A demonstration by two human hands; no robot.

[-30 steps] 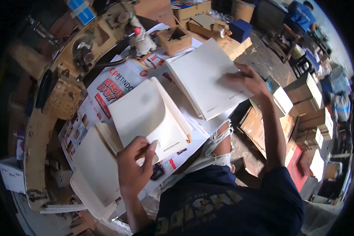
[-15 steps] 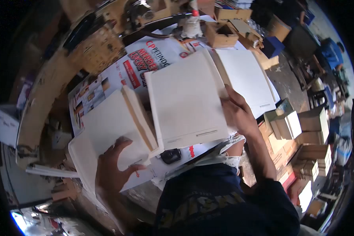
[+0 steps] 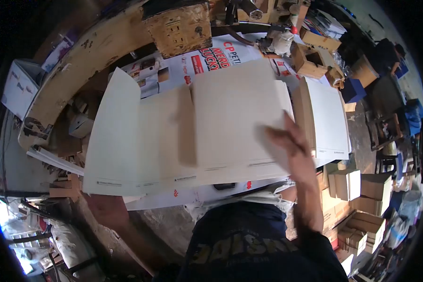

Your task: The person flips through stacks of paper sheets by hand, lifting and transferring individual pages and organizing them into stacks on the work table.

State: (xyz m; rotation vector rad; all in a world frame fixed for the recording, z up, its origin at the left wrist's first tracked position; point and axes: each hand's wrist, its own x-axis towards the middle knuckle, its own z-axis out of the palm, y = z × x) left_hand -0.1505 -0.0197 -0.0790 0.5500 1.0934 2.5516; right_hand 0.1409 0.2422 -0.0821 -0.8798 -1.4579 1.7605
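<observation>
Broad cream paper sheets point(image 3: 239, 113) with small print along their lower edges spread across the table in front of me. At the left, one sheet point(image 3: 113, 141) stands raised and curved. My left hand point(image 3: 105, 209) is at the bottom edge of this raised sheet; its fingers are hidden or blurred, so its grip does not show. My right hand point(image 3: 291, 141) is over the right edge of the middle sheets, smeared by motion, with thumb and fingers apart and nothing seen between them. Farther right lies another thick paper stack point(image 3: 329, 117).
A printed banner point(image 3: 188, 66) covers the table under the paper. Behind it stand a worn wooden box point(image 3: 178, 28), a small open wooden box point(image 3: 310, 61) and a white container with a red top point(image 3: 282, 42). Several cardboard boxes point(image 3: 371, 192) sit on the right.
The left stack's top sheet has swung up and out to the left, and my left hand has moved left and down. My right hand has lifted off the middle stack's edge. The view has shifted.
</observation>
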